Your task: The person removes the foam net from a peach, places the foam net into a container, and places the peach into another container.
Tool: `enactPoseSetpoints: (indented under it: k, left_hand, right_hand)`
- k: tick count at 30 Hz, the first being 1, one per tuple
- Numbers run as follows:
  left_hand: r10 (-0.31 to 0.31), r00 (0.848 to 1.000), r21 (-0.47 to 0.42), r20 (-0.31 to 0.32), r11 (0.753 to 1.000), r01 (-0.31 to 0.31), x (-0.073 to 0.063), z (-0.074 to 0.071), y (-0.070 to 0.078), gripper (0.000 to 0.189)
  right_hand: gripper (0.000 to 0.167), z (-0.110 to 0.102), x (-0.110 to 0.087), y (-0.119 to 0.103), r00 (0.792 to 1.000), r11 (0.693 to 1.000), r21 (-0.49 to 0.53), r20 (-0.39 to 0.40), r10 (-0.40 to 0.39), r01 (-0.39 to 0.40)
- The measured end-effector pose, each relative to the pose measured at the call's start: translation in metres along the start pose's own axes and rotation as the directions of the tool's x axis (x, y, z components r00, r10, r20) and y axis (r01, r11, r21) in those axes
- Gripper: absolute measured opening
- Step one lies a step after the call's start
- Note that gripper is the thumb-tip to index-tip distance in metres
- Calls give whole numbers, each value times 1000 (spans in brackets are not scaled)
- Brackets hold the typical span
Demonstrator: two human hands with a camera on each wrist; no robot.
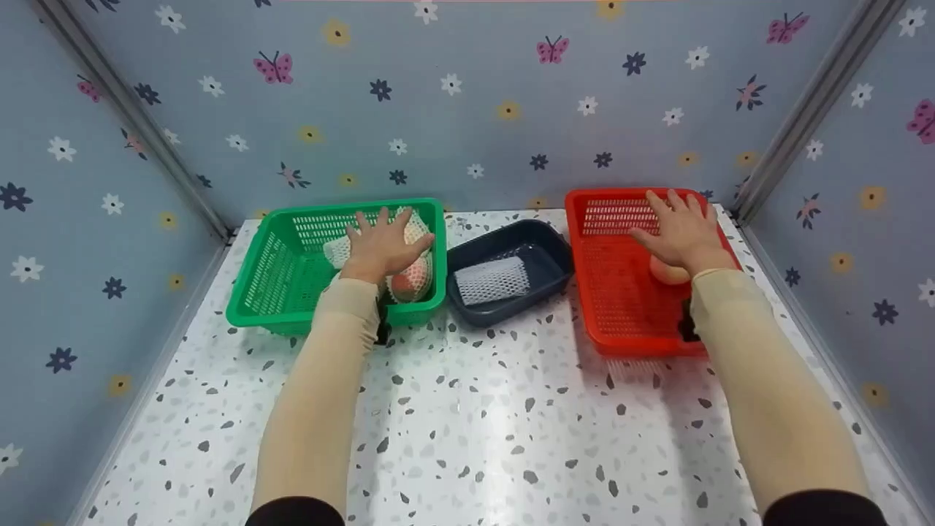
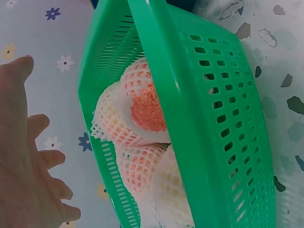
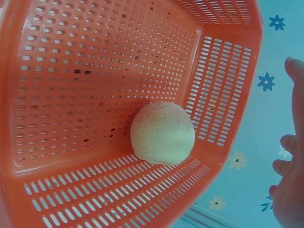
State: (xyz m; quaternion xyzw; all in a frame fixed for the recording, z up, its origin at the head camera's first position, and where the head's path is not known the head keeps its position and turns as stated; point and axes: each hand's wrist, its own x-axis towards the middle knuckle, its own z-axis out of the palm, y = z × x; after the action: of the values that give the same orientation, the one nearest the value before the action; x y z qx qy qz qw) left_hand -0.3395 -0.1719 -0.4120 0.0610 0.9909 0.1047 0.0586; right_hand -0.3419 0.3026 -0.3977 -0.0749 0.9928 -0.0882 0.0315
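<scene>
My left hand [image 1: 381, 248] hovers over the green basket [image 1: 270, 320], fingers spread and straight, holding nothing. Several round reddish fruits in white foam nets lie in that basket's right part; one netted fruit [image 2: 147, 107] shows streaked red skin through the opening of its net. Over the red basket [image 1: 610, 292], my right hand [image 1: 683, 230] is likewise spread with nothing in it. A single bare round fruit [image 3: 162, 134], pale yellow with a pink blush, sits in the red basket near its side wall, partly hidden by the hand in the head view.
Between the baskets stands a dark blue tray [image 1: 549, 256] holding an unfilled white foam net [image 1: 493, 280]. All three containers are near the patterned back wall [image 1: 475, 109]. The speckled white tabletop [image 1: 467, 409] extends in front, with side panels left and right.
</scene>
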Motion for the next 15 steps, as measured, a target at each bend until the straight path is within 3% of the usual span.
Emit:
enactPoseSetpoints:
  k: [6,15]
  left_hand:
    - [19,1000,-30,-14,999,-20,-5,3,-1,80]
    - [90,994,-69,-64,993,-94,-20,1,3,70]
  right_hand:
    - [86,-1,-2,0,1000,1000,-3,-22,-16,16]
    - [77,-7,-20,2,998,998,27,-27,-48,48]
